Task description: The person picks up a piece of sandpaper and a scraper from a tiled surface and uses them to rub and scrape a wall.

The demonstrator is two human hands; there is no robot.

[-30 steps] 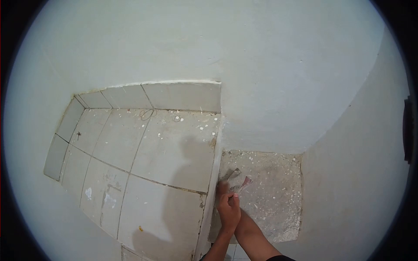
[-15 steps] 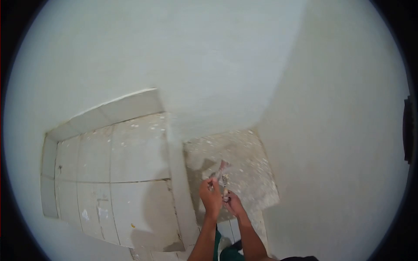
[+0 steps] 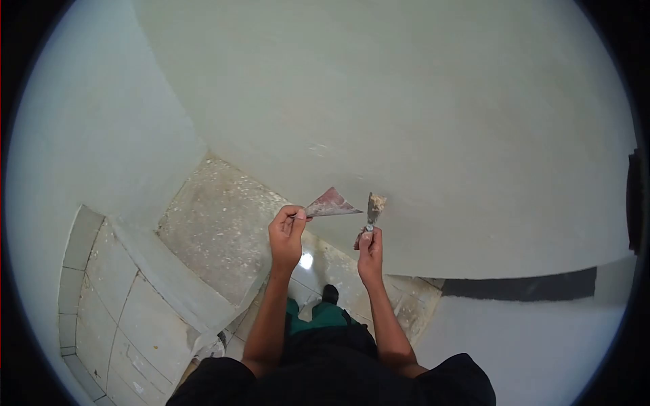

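Observation:
My left hand (image 3: 288,233) is closed on the narrow end of a triangular scraper (image 3: 332,203), whose wide reddish, smeared blade points right. To its right my right hand (image 3: 370,254) grips a narrow putty knife (image 3: 374,211), held upright with a lump of pale yellowish putty on its blade. The two tools are close together but apart, in front of the greenish-white wall (image 3: 440,135). My fingers hide most of both handles.
A speckled, debris-strewn slab (image 3: 220,223) lies at the left, beside a low ledge (image 3: 169,277) and a tiled recess (image 3: 142,318). A dark strip (image 3: 521,287) runs under the wall at the right. Floor tiles (image 3: 308,274) show around my shoe (image 3: 330,294).
The view has swung to the right, toward the wall, so the slab and tiled recess now lie farther left. My hands have moved apart and up, and both tools show more plainly.

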